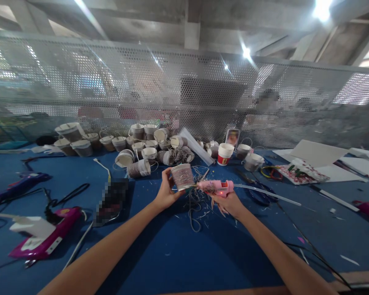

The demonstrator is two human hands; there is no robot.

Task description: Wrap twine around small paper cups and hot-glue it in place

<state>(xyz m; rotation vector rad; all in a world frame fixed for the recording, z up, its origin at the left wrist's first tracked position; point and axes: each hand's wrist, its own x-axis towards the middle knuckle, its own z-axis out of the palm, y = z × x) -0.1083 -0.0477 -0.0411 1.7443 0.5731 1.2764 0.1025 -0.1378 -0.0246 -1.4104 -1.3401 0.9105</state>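
Observation:
My left hand (167, 191) is closed around a paper cup (183, 177) wrapped in grey-brown cord, holding it tilted above the table. In my right hand (230, 203) is a pink glue gun (215, 187) with a small red light on its body. Its nozzle points left and comes close to the cup's lower right side; whether they touch I cannot tell. A long clear glue stick (267, 192) sticks out of the gun's back end. Beneath both hands a loose length of cord (194, 217) hangs or lies over the blue table.
Many cord-wrapped cups (140, 168) crowd the back of the table. Stacked red-and-white paper cups (225, 154) stand right of them. Scissors (260, 194) lie right of my hand. A magenta power strip (49, 233), a blurred phone-like object (111, 201) and a blue glue gun (23, 184) lie left.

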